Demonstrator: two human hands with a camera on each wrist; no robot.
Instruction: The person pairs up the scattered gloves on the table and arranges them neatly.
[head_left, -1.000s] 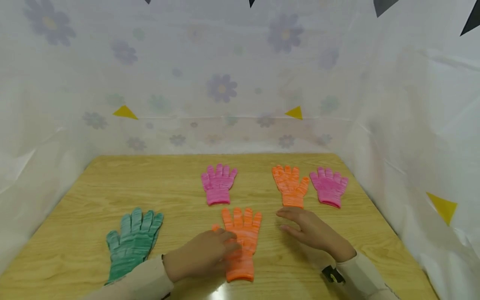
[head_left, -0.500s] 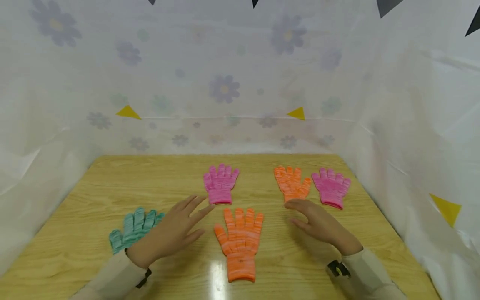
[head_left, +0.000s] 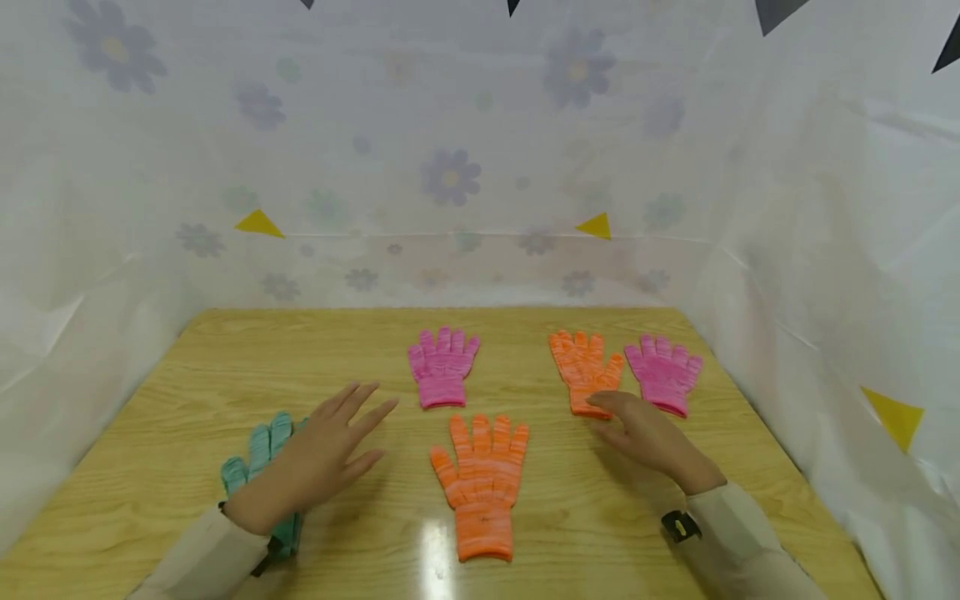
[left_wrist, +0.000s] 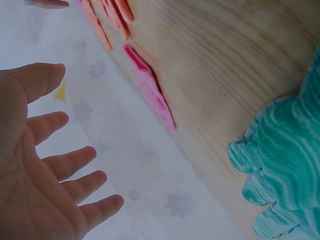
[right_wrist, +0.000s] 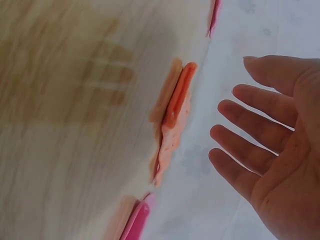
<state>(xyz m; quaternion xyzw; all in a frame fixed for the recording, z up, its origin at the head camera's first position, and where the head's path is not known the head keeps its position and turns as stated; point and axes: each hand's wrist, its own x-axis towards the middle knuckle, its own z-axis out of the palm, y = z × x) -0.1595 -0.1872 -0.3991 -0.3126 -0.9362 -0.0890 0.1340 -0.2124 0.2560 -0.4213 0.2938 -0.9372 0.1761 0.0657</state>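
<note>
My left hand [head_left: 315,458] hovers over a green knitted glove [head_left: 258,446], hiding much of it. Its fingers are spread and hold nothing, as the left wrist view also shows. On the right, my right hand [head_left: 648,433] hangs in the air near the cuff of the rear orange glove [head_left: 585,367], its fingers loosely extended and holding nothing. A second orange glove [head_left: 482,487] lies flat between the hands, fingers pointing away from me. Farther back lie one pink glove [head_left: 442,367] near the middle and another pink glove [head_left: 664,375] to the right of the rear orange one.
The gloves lie on a wood-grain table [head_left: 360,350]. White sheeting [head_left: 450,108] with a flower print rises behind its far edge, and plain white sheeting [head_left: 825,275] hangs along the right. Light reflects off the tabletop near the front.
My left hand has lifted off the front orange glove and moved left over the green one, spreading its fingers. My right hand has shifted only slightly. The gloves lie as before.
</note>
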